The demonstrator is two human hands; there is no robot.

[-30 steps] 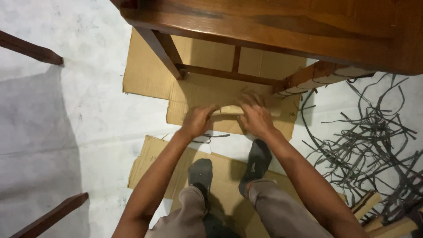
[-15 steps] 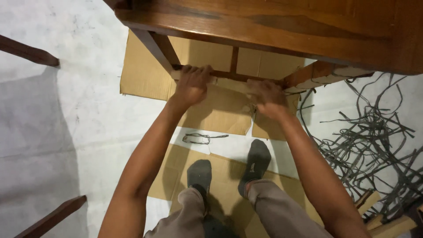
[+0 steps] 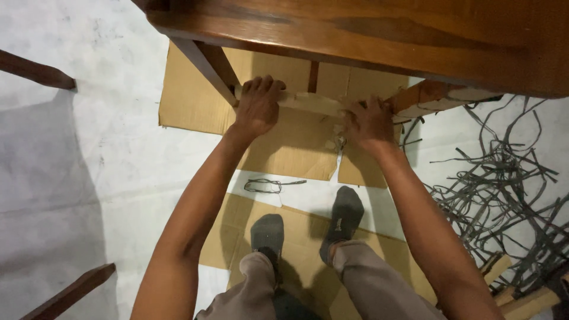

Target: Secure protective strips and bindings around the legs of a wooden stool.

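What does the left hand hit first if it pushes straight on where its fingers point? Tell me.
The left hand already grips the pale wrapped crossbar; beyond it, probably flat brown cardboard under the dark wooden furniture, though depth is unclear.

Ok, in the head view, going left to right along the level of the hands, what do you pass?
Dark wooden bar at the left edge → white floor → flat cardboard sheet → left hand → pale strip held between both hands → right hand → tangle of grey strips.
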